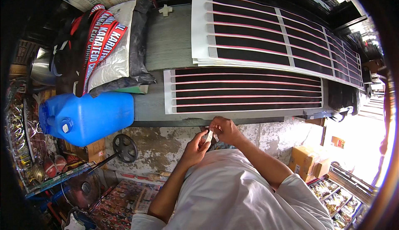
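1. Grey desk stretches across, with striped black-and-white sheets spread over it.
2. Blue jerrycan sits at the desk's left end, stuffed white bag just behind.
3. Peeling wall shows beneath the desk; cardboard box below its right end.
4. And just off the desk's near edge, left hand and right hand both pinch a small white strip.
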The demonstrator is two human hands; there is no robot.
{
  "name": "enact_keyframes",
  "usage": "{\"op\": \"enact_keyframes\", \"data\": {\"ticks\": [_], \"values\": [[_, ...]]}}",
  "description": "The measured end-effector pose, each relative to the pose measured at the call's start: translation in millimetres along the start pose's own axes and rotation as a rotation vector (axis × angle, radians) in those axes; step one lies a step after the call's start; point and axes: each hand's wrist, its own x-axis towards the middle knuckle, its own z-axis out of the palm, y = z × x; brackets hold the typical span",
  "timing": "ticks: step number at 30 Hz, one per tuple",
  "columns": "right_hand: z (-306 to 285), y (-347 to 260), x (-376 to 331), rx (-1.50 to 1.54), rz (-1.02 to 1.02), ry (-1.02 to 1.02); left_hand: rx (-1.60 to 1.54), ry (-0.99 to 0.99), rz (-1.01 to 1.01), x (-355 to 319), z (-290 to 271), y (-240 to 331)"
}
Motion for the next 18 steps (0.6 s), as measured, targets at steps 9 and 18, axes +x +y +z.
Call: {"op": "enact_keyframes", "data": {"ticks": [9,18], "values": [[2,23,10,-0.108,0.087,0.198,-0.218,-0.007,-0.11,15,5,1],[8,30,19,-0.287,-0.062,0.183,-0.041,-0.014,-0.214,39,-10,13]]}}
